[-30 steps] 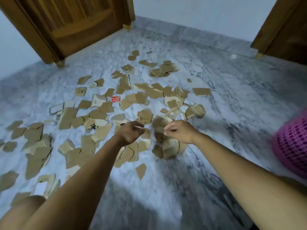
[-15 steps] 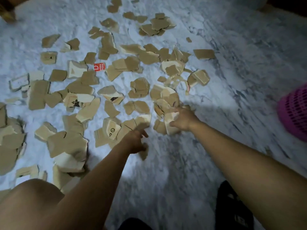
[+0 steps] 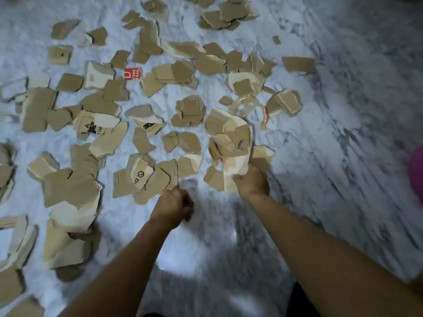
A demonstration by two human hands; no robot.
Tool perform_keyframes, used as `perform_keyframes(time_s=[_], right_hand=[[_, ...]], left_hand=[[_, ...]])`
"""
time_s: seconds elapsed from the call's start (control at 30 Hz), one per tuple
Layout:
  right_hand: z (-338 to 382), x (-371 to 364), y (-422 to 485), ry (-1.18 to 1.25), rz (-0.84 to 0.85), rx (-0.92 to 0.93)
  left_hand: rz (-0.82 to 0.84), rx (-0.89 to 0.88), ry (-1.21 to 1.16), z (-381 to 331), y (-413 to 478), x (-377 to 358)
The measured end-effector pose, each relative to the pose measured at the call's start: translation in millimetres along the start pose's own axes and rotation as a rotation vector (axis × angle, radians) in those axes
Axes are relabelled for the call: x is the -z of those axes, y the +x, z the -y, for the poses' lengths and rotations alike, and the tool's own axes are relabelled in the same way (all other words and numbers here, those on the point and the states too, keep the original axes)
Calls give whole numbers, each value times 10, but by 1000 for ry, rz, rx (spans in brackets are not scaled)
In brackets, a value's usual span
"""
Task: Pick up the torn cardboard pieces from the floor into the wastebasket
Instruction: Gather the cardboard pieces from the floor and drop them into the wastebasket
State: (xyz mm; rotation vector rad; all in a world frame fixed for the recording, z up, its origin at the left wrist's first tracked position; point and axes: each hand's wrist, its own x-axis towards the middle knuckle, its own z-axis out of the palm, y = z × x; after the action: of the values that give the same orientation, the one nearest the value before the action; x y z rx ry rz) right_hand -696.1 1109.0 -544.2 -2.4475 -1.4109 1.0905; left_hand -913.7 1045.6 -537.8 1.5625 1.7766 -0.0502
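Several torn brown and white cardboard pieces (image 3: pixel 190 110) lie scattered over the marble floor (image 3: pixel 332 133). My right hand (image 3: pixel 251 183) grips a bunch of cardboard pieces (image 3: pixel 237 143) that stands up from the floor at the near right side of the scatter. My left hand (image 3: pixel 172 207) is curled into a fist just in front of the pieces. A small dark cardboard scrap (image 3: pixel 190 215) shows at the fist's right edge, inside the fingers. Only a blurred sliver of the pink wastebasket (image 3: pixel 417 175) shows, at the right edge.
A red printed scrap (image 3: pixel 132 74) lies among the pieces at the upper left. Larger stacked pieces (image 3: pixel 68 213) sit on the near left. Bare marble floor lies between the scatter and the wastebasket. Something dark (image 3: pixel 302 303) sits under my right forearm.
The view has tilted down and closer to the floor. My right hand has closed round a bunch of pieces and raised them. My left hand has curled over the lone near scrap.
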Motion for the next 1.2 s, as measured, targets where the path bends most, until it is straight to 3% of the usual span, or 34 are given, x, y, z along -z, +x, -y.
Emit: perform_keyframes(time_s=[0.13, 0.23, 0.33, 0.4, 0.47, 0.57, 0.7, 0.77, 0.9, 1.07, 1.2], right_hand=[[-56, 452, 175, -116, 288, 76], [-54, 919, 357, -226, 468, 67], [-48, 1237, 459, -298, 520, 69], [-57, 1328, 478, -270, 518, 85], [-92, 1354, 491, -224, 495, 106], [-175, 1312, 467, -72, 419, 109], [-161, 1256, 349, 400, 479, 45], [-129, 1175, 351, 513, 484, 0], [-149, 995, 443, 205, 322, 276], [49, 831, 456, 141, 275, 451], [281, 606, 502, -26, 218, 512]], left_hand=[[-55, 15, -328, -304, 177, 166], [-84, -109, -239, -647, 341, 210], [-28, -287, -56, -929, 481, -9], [-6, -331, 199, -991, 536, -258], [-103, -387, 281, -1006, 548, -427], [-46, -332, 116, -1024, 484, -443], [138, -195, -221, -921, 373, -372], [86, -163, -323, -838, 336, -302], [3, -61, -477, -715, 299, -16], [-135, -40, -422, -486, 351, 184], [-176, -106, -232, -461, 355, 71]])
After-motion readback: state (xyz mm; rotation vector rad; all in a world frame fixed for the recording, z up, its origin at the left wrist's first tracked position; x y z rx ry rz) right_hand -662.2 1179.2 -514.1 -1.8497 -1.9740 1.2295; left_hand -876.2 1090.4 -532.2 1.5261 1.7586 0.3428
